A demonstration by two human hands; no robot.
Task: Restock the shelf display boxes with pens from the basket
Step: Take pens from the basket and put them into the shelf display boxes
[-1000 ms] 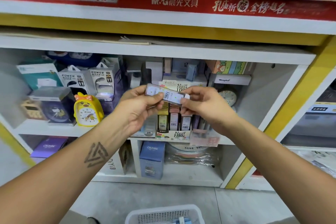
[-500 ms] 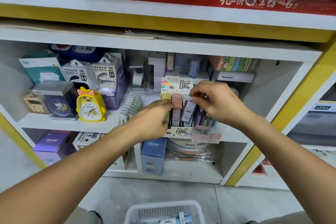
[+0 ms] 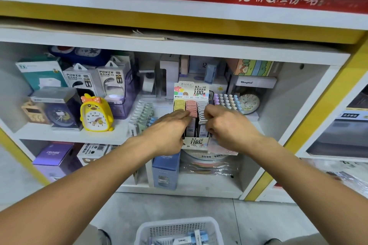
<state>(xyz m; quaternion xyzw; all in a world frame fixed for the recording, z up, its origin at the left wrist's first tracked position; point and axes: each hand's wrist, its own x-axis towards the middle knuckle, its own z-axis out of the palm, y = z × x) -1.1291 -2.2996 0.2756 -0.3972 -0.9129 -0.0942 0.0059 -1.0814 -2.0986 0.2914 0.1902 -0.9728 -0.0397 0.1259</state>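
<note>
At the display box (image 3: 196, 141) on the shelf, both hands work the rows of upright packs (image 3: 191, 108). Right hand (image 3: 229, 125) is curled, fingertips in the grey row; can't tell if it's gripping one. Left hand (image 3: 169, 131) lies flatter against the pink row. Basket (image 3: 180, 228) sits straight below, between the arms.
</note>
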